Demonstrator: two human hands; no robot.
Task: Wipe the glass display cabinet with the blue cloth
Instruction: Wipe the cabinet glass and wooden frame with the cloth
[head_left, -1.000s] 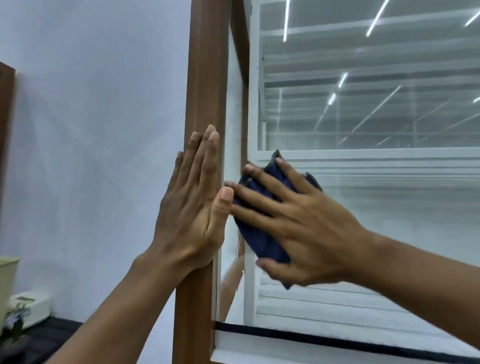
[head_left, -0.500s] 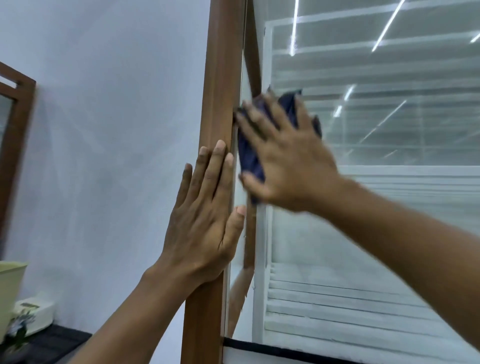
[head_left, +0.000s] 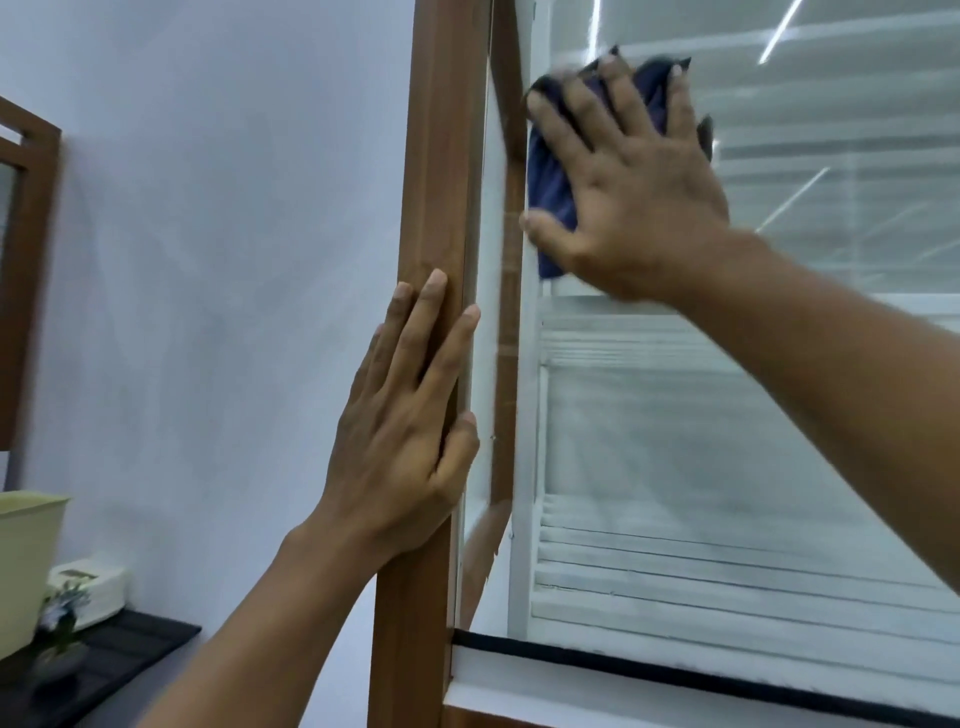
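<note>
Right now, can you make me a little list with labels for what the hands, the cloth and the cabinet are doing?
right hand: flat, fingers spread, presses the dark blue cloth against the glass pane, high up beside the frame
left hand: flat on the brown wooden frame post, lower down
dark blue cloth: bunched under the right hand, edges poking out
glass pane: white slats show behind it
left of cabinet: pale yellow bin, white box

Bare glass pane (head_left: 675, 467) lies open rightward and below; the wooden corner post (head_left: 441, 182) bounds it left, a black strip (head_left: 675, 671) beneath.
</note>
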